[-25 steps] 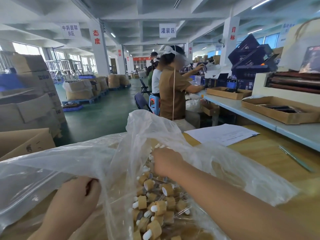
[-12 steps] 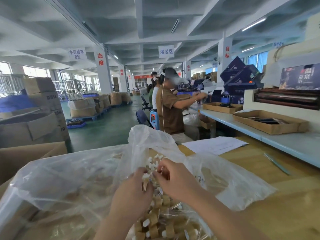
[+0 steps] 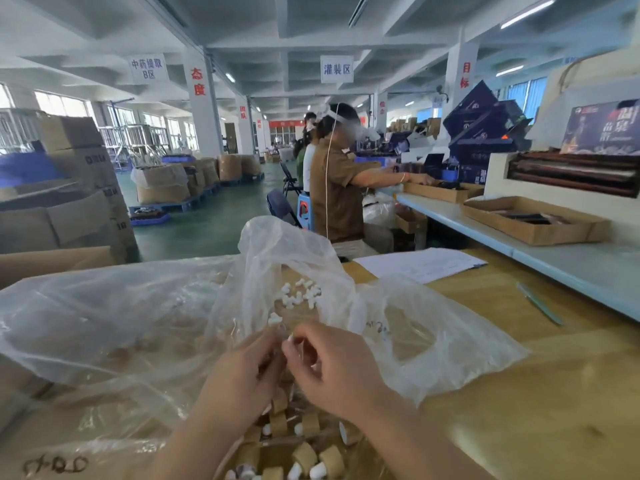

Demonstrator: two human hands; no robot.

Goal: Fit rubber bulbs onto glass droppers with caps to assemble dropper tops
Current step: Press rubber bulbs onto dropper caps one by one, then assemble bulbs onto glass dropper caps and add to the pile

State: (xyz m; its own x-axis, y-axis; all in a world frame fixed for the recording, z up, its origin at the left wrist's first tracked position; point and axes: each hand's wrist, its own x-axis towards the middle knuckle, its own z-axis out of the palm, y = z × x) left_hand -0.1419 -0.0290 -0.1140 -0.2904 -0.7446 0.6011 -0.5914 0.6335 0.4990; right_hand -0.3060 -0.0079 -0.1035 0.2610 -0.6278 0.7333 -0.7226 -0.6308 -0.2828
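Low in the middle of the frame the two hands meet over the open plastic bag (image 3: 294,251). The right hand (image 3: 332,368) has its fingers curled and pinches a small white piece (image 3: 290,337) at its fingertips. The left hand (image 3: 242,372) is curled too, touching the right, but I cannot tell what it grips. One white bulb (image 3: 274,319) shows just above its fingers. Loose white rubber bulbs (image 3: 299,294) lie heaped further back in the bag, and tan caps (image 3: 304,455) fill the bottom centre. The bag sits on a wooden surface (image 3: 519,393), with a paper sheet (image 3: 419,265) towards the right.
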